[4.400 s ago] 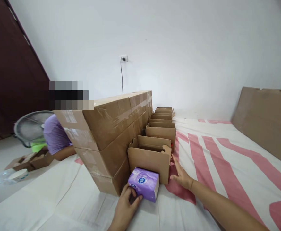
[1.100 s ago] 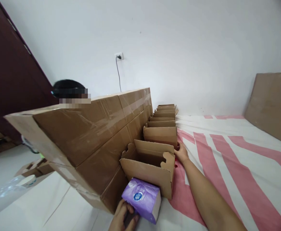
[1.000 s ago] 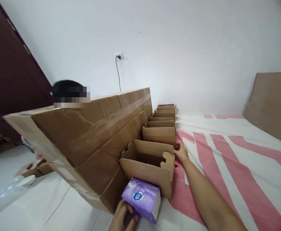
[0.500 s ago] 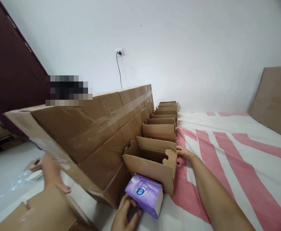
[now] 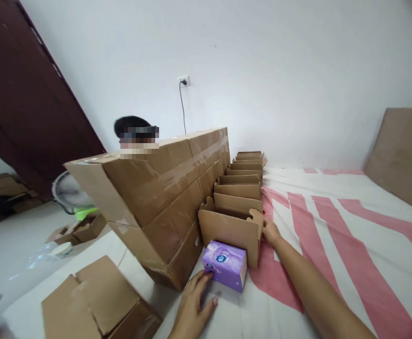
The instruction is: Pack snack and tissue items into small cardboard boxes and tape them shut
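A purple pack of tissues (image 5: 225, 266) lies on the sheet, against the near wall of an open-topped cardboard box (image 5: 229, 230). My left hand (image 5: 196, 297) rests at the pack's left end, fingertips touching it, thumb spread away. At the box's right side is my right hand (image 5: 271, 232), its fingers closed at the edge of the side wall and partly hidden. The box has notched, wavy end flaps and stands first in a row of similar cardboard boxes (image 5: 243, 179) running back toward the wall.
Stacked, taped cartons (image 5: 163, 188) form a barrier left of the row, with a person's head (image 5: 133, 127) behind it. A closed carton (image 5: 96, 296) sits at lower left. Cardboard (image 5: 400, 155) leans at right. A fan (image 5: 70, 190) and a white bowl (image 5: 61, 249) stand on the floor.
The open box and tissue pack sit farther back, the box closer to the row. My left thumb has come away from the pack. The person's arm at left is gone; the view shifted left.
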`<state>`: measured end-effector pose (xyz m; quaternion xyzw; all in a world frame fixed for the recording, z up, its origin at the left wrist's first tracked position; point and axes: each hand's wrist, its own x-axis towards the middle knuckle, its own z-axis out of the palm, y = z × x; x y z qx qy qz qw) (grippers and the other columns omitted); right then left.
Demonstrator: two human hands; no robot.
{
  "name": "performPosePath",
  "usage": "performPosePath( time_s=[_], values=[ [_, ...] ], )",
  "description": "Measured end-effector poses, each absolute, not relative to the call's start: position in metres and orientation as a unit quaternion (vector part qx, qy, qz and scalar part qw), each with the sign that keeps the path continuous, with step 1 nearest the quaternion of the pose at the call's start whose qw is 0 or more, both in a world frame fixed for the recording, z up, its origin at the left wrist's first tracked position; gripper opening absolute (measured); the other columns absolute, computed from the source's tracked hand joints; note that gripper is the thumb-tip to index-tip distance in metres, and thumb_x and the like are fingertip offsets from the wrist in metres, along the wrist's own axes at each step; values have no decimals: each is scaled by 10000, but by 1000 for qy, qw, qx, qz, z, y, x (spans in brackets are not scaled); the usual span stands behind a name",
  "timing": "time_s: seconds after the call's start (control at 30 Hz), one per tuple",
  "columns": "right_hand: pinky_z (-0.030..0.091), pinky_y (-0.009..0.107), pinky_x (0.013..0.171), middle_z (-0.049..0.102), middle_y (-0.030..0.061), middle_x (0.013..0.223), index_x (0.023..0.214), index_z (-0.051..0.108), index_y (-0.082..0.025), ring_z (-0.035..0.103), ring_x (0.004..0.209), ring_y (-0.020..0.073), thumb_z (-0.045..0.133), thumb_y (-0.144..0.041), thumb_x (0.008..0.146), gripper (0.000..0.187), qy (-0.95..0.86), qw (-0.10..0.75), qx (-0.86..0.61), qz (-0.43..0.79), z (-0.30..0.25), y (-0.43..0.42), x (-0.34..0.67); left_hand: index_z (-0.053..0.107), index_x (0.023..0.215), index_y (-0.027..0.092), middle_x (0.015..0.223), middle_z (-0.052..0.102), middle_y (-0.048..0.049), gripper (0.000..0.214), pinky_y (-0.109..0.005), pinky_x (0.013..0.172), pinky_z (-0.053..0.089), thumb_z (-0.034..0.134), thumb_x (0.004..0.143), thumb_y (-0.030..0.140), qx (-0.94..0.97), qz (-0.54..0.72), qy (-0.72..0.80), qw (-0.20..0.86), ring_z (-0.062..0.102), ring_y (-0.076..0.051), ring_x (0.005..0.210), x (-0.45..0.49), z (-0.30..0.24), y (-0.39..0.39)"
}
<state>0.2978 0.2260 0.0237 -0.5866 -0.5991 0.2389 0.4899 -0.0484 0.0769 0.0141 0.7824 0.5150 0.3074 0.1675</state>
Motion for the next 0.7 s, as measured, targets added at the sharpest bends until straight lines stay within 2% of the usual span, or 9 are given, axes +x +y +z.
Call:
performPosePath(
  time_s=[0.07,0.13,0.23,0.43,0.53,0.7],
  values=[
    [495,420,974,744,87,1170,1161,697,-212,663,1106,302,567,-238,813,373,-641,417,-611,206,28,207,301,630,1311,225,1363,614,-155,537,-545,1069,472,650,789,351,789,280,522,160,574,-339,1270,-47,15,75],
    [378,428,1112,657,134,1331,1241,659,-154,555,1280,308,508,-236,850,427,-673,346,-631,168,30,185,306,597,1353,234,1383,599,-146,569,-539,1086,457,644,796,343,796,257,525,154,554,-335,1289,-45,18,74],
    [236,480,1196,493,189,1491,1361,569,-77,375,1433,339,433,-332,922,525,-699,247,-660,122,31,146,315,559,1391,227,1388,591,-139,588,-525,1109,430,620,819,344,807,225,526,147,530,-325,1303,-40,25,71],
    [215,527,1199,338,95,1598,1496,418,-194,261,1491,319,384,-498,954,622,-724,109,-677,79,35,80,333,463,1463,178,1440,535,-157,599,-497,1124,379,515,883,320,812,117,559,117,469,-318,1342,-23,54,60],
    [215,502,1202,311,88,1611,1516,381,-196,249,1496,310,352,-510,972,629,-728,82,-678,59,39,67,335,404,1498,194,1450,520,-161,649,-491,1093,394,520,886,379,817,40,565,109,469,-339,1330,-11,78,58],
    [245,493,1191,339,96,1600,1510,392,-192,282,1484,310,344,-511,983,618,-728,70,-681,36,40,65,333,444,1470,164,1340,579,-201,648,-518,1057,412,541,874,399,811,-7,577,97,502,-381,1273,9,101,65]
  ],
)
